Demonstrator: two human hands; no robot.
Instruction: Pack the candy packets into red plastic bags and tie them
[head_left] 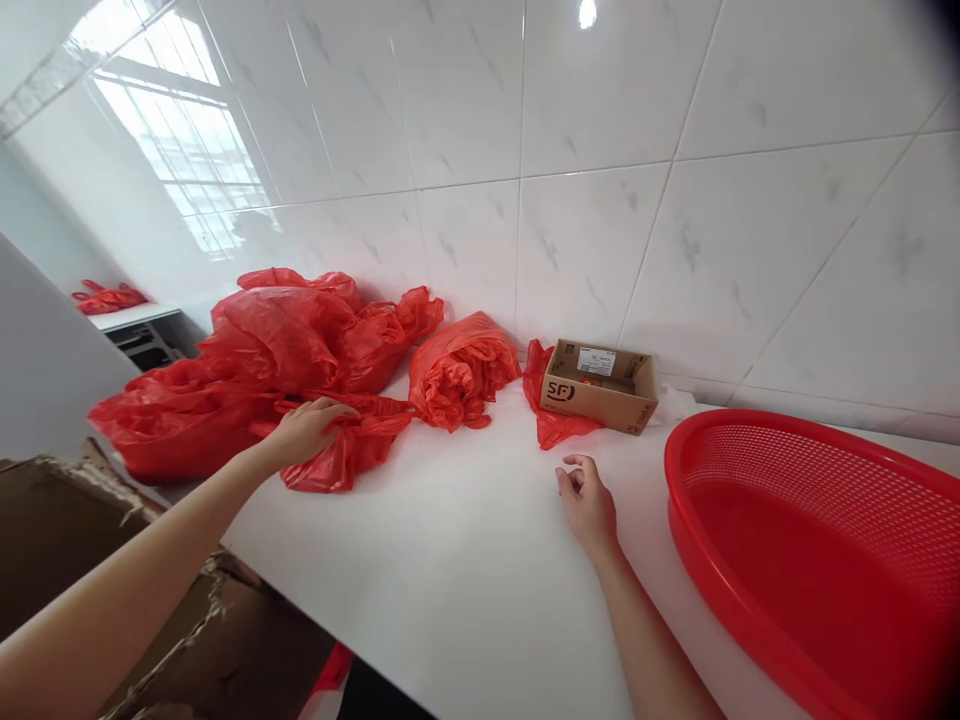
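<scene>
1. Left hand point(307, 430) lies palm-down, pinching a crumpled red plastic bag point(345, 445); the bag's long axis points toward the brown cardboard box point(600, 385).
2. Right hand point(585, 500) rests loosely curled, empty, before the box; the bag lies well left of the box.

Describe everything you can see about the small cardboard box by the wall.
The cardboard box is small, brown and open-topped, with a black logo on its front and a white label inside. It sits upright on the white counter against the tiled wall, its left end resting on a red plastic bag. Neither hand touches it.
</scene>
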